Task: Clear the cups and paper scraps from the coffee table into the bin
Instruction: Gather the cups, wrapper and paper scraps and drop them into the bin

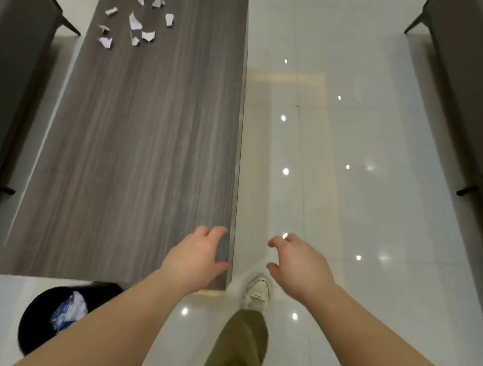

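Here, both of your hands reach forward with nothing in them: your left hand (197, 255) hovers over the near right corner of the tabletop (146, 136), fingers loosely curled, and your right hand (297, 264) hangs beyond the table's edge above the glossy white floor (357, 201), fingers likewise relaxed and slightly bent. The paper scraps (136, 22) lie scattered in a loose cluster at the far left end of the tabletop, well apart from your hands. The black bin (38, 318) stands on the floor just beside the near end of the table, with crumpled blue-and-white waste inside it. Your shoe (257, 291) is planted near the table's corner.
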Action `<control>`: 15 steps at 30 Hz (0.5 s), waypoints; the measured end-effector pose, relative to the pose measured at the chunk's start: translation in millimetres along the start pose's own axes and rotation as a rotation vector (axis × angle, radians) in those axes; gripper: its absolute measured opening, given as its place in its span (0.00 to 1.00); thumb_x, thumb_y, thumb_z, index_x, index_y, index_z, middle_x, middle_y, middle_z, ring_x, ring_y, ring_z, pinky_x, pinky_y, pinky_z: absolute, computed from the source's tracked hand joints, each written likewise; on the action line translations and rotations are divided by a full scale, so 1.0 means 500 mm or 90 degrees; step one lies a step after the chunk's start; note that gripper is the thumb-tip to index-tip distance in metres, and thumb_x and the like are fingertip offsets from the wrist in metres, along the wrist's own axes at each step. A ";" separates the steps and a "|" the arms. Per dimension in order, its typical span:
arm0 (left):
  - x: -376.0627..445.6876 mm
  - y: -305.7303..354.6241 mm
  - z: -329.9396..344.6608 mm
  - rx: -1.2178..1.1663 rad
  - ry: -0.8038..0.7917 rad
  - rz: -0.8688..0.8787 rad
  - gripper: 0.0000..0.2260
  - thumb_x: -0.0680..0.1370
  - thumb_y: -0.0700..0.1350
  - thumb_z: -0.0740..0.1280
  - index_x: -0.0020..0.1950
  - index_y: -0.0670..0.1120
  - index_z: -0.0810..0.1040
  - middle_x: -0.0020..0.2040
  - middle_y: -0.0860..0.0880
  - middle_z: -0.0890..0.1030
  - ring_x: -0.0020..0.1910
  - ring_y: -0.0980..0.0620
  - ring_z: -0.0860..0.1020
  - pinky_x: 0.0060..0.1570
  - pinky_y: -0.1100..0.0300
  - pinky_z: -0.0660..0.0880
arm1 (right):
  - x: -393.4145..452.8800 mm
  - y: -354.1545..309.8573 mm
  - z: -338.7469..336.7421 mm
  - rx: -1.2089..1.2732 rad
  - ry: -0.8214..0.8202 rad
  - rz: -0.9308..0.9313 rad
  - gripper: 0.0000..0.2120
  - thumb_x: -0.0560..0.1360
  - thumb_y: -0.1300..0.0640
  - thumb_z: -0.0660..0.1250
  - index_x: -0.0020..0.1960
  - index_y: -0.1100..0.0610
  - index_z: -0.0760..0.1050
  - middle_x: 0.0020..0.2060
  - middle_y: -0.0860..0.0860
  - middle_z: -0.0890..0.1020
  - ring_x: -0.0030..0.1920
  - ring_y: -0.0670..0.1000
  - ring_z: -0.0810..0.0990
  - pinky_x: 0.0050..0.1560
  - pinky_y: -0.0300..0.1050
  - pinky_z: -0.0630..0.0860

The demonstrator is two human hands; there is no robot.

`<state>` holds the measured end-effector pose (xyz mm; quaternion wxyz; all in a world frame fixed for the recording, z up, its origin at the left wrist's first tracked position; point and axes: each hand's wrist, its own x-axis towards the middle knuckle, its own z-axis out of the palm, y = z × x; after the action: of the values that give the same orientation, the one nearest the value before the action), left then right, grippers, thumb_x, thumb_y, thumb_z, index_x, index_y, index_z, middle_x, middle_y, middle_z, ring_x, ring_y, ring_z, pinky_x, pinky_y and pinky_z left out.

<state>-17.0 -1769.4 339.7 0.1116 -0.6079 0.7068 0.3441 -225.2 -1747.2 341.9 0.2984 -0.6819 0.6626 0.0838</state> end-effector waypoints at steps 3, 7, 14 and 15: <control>0.052 0.024 -0.023 -0.007 0.011 -0.017 0.29 0.76 0.55 0.67 0.73 0.55 0.58 0.65 0.48 0.69 0.61 0.46 0.72 0.57 0.50 0.74 | 0.061 0.026 -0.045 -0.008 0.000 -0.021 0.19 0.77 0.50 0.63 0.67 0.48 0.69 0.60 0.49 0.75 0.54 0.52 0.78 0.47 0.43 0.73; 0.128 0.036 -0.077 -0.035 0.040 -0.039 0.29 0.77 0.54 0.66 0.74 0.54 0.57 0.66 0.49 0.68 0.62 0.47 0.71 0.58 0.51 0.73 | 0.169 0.032 -0.119 -0.040 -0.007 -0.075 0.20 0.77 0.50 0.62 0.68 0.49 0.68 0.61 0.50 0.74 0.57 0.52 0.76 0.50 0.45 0.75; 0.237 0.051 -0.184 -0.060 0.056 -0.109 0.29 0.77 0.54 0.66 0.75 0.54 0.56 0.67 0.49 0.66 0.63 0.47 0.70 0.58 0.50 0.73 | 0.325 0.008 -0.241 -0.079 -0.034 -0.137 0.19 0.77 0.50 0.63 0.67 0.51 0.69 0.60 0.51 0.74 0.58 0.54 0.75 0.51 0.49 0.77; 0.253 0.055 -0.195 -0.064 0.058 -0.115 0.29 0.77 0.54 0.66 0.75 0.54 0.56 0.67 0.49 0.66 0.63 0.47 0.70 0.58 0.50 0.73 | 0.345 0.007 -0.255 -0.085 -0.038 -0.145 0.19 0.77 0.50 0.63 0.67 0.51 0.69 0.60 0.51 0.73 0.58 0.54 0.75 0.51 0.49 0.77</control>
<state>-47.3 -1928.1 348.4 0.0795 -0.6891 0.6351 0.3398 -245.9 -1960.1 355.8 0.2795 -0.7680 0.5649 0.1137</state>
